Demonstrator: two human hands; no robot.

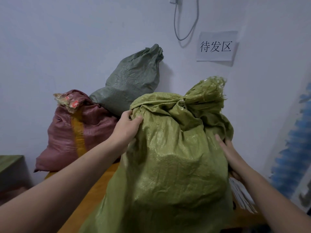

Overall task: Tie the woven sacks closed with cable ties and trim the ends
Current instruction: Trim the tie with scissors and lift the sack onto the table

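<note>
A full yellow-green woven sack (170, 153) fills the middle of the view, its neck (184, 100) bunched tight and its frayed mouth fanning out to the upper right. My left hand (127, 126) grips a fold of fabric at the sack's upper left shoulder. Flat against the sack's right side lies my right hand (228, 153), fingers straight. No cable tie or cutter is plainly visible.
A red-brown sack (74, 132) and a grey-green sack (133, 81) lean on the white wall behind, both bunched at the top. An orange surface (94, 187) lies under them. A paper sign (216, 46) and a hanging cable (185, 19) are on the wall.
</note>
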